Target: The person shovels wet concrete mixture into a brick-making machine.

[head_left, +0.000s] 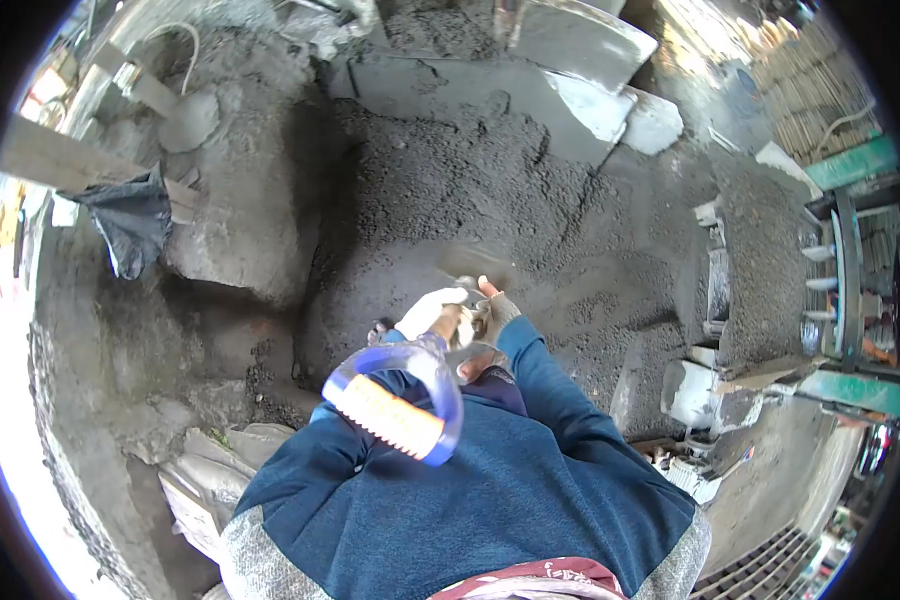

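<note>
A shovel [385, 416] with a blue D-shaped grip and an orange ribbed bar stands close to my chest, its grip end toward me. Its shaft runs forward between my hands, and a blurred flat shape beyond them looks like its blade [475, 262]. My left hand [428, 310], in a white glove, is closed at the shaft. Right beside it, nearly touching, is my right hand [493, 306] in a greyish glove, with its thumb bare and pointing forward. Its other fingers curl inward, and what they hold is hidden. Wet grey concrete mix [450, 180] spreads in front of my hands.
A large concrete block [245, 200] rises at left, with a black plastic bag [135, 222] on a beam near it. Grey boards [580, 45] stand at the far side. Sacks [220, 460] lie at lower left. Green metal framing [855, 392] is at right.
</note>
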Action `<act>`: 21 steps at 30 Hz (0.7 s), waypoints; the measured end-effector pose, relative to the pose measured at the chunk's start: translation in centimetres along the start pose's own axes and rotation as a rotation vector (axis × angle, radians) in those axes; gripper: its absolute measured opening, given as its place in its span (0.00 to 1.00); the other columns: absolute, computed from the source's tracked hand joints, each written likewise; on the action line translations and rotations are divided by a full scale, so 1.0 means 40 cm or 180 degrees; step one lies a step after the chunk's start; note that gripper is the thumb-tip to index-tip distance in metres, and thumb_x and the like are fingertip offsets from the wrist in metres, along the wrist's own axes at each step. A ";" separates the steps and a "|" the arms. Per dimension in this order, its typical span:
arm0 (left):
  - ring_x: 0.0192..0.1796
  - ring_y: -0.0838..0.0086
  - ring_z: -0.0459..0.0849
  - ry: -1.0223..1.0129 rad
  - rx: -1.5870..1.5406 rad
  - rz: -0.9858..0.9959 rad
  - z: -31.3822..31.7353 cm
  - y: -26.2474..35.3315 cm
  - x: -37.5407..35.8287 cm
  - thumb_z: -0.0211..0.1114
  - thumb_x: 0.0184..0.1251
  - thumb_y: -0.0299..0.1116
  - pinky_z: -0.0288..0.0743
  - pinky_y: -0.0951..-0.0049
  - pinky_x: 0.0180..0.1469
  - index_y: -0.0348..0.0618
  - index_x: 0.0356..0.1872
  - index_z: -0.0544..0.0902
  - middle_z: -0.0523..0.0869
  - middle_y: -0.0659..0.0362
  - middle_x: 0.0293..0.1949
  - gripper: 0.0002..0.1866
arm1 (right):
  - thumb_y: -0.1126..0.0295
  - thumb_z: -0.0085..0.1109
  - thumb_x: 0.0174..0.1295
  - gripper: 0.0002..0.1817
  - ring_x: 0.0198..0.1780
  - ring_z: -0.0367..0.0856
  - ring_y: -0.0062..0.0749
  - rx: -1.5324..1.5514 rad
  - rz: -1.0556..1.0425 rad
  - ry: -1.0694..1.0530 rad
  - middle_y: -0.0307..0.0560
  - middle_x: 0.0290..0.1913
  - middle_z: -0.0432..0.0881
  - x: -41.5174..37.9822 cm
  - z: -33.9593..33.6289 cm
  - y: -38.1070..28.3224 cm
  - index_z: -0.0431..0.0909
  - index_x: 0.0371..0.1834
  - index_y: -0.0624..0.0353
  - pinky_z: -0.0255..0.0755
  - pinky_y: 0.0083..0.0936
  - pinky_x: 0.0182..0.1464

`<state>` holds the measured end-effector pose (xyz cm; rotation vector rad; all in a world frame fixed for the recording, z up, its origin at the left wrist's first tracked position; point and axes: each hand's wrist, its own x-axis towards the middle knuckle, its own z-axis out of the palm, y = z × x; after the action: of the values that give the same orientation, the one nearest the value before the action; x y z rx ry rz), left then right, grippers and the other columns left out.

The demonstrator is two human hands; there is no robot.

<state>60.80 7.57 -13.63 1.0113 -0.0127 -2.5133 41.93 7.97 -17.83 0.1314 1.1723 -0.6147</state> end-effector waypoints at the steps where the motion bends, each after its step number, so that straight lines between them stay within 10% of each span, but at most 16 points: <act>1: 0.28 0.58 0.87 0.0220 0.0267 0.0347 -0.014 -0.020 -0.011 0.63 0.72 0.41 0.80 0.64 0.33 0.40 0.43 0.83 0.88 0.51 0.30 0.13 | 0.58 0.67 0.67 0.16 0.31 0.81 0.39 0.0103 -0.0276 -0.0211 0.43 0.37 0.82 0.145 -0.026 0.037 0.75 0.49 0.54 0.81 0.47 0.34; 5: 0.42 0.64 0.87 -0.0185 0.0653 0.2151 -0.103 0.024 -0.290 0.65 0.74 0.38 0.83 0.68 0.38 0.37 0.51 0.81 0.86 0.50 0.44 0.15 | 0.73 0.61 0.61 0.08 0.34 0.79 0.40 0.1115 -0.0670 0.0302 0.40 0.36 0.76 0.275 0.004 0.014 0.72 0.41 0.51 0.81 0.46 0.37; 6: 0.45 0.64 0.87 0.0627 0.2172 0.3581 -0.034 0.051 -0.404 0.67 0.73 0.38 0.84 0.67 0.41 0.35 0.52 0.80 0.85 0.49 0.48 0.17 | 0.76 0.59 0.59 0.09 0.34 0.78 0.39 0.1371 -0.0652 0.0278 0.39 0.35 0.75 0.266 0.002 -0.023 0.72 0.40 0.51 0.81 0.44 0.37; 9: 0.48 0.64 0.87 -0.0080 0.1512 0.2816 -0.181 0.173 -0.621 0.67 0.72 0.43 0.85 0.65 0.47 0.33 0.55 0.78 0.86 0.47 0.47 0.23 | 0.75 0.59 0.61 0.08 0.35 0.78 0.37 0.1509 -0.1421 0.0568 0.38 0.35 0.76 0.365 -0.011 -0.102 0.73 0.41 0.52 0.80 0.43 0.39; 16: 0.35 0.65 0.86 0.0838 0.0075 0.2558 -0.345 0.265 -0.686 0.64 0.71 0.38 0.82 0.59 0.48 0.36 0.51 0.78 0.85 0.54 0.34 0.17 | 0.73 0.65 0.63 0.15 0.39 0.82 0.38 0.0623 -0.2656 0.1535 0.43 0.42 0.80 0.300 0.278 -0.240 0.75 0.52 0.57 0.82 0.42 0.41; 21: 0.22 0.68 0.75 0.1561 -0.1381 0.1788 -0.484 0.231 -0.608 0.52 0.75 0.63 0.72 0.64 0.31 0.48 0.23 0.76 0.76 0.59 0.19 0.30 | 0.68 0.63 0.65 0.08 0.33 0.79 0.38 0.0558 -0.1530 0.0743 0.40 0.30 0.75 0.514 0.406 -0.209 0.71 0.35 0.53 0.76 0.45 0.35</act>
<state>92.80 11.60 -10.29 1.1998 0.3311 -1.6285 56.03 -13.42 -27.83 0.0702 1.3860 -1.1509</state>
